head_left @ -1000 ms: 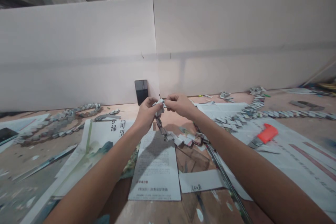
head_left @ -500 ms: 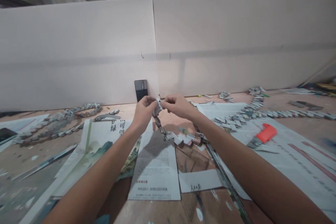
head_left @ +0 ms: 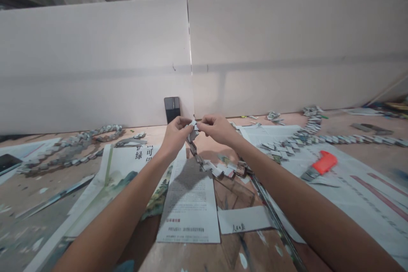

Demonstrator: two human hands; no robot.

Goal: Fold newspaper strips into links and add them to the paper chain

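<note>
Between my two hands is the end of a folded-paper chain [head_left: 198, 158], made of small zigzag links of printed newspaper. My left hand [head_left: 177, 135] pinches its top links between thumb and fingers. From there the chain hangs down and bends right across the table. My right hand [head_left: 217, 129] is closed too, its thumb and fingertips at the same end link; the exact bit under them is too small to make out. Below my hands lies a cut newspaper sheet [head_left: 191, 204], and right of it a narrow paper strip [head_left: 247, 219].
A red-handled cutter [head_left: 322, 163] lies on newspaper [head_left: 357, 187] at the right. More folded-paper chains [head_left: 306, 134] lie at right and left [head_left: 73, 144]. A phone [head_left: 172, 109] leans against the white partition [head_left: 95, 59]. A metal ruler [head_left: 54, 197] lies at the left.
Both hands stay at the chain's end, my right fingertips slightly closer to my left thumb. The whole view has shifted a little; the things on the table stay put.
</note>
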